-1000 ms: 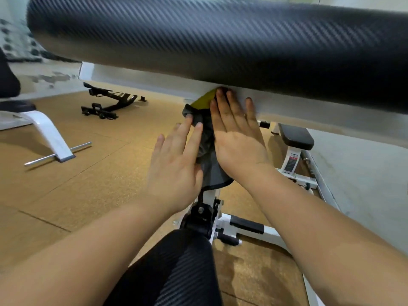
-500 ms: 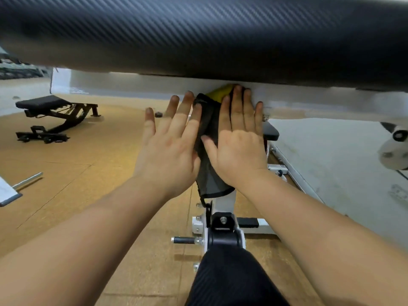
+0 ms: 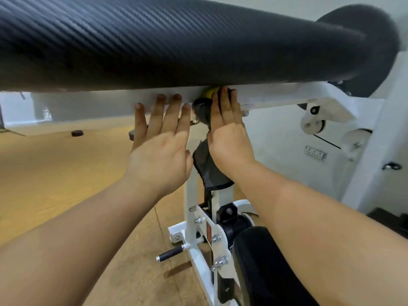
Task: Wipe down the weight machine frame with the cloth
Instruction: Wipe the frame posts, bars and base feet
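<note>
Your left grip (image 3: 161,149) is flat and wide, fingertips on the bare frame (image 3: 276,94) under the pad (image 3: 176,40), holding nothing. Just right of it, your right grip (image 3: 227,138) is flat too, fingers straight, pressing the cloth (image 3: 209,166) against the frame's face. The cloth's tail hangs loose below. It looks soft, light and likely to bunch, so pin it under the whole palm, not the fingertips.

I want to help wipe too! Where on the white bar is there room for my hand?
Two bare stretches of the bar: right of the right hand, up to the pulley bracket, and left of the left hand. Between the hands it is crowded: the cloth fills the gap.
</note>
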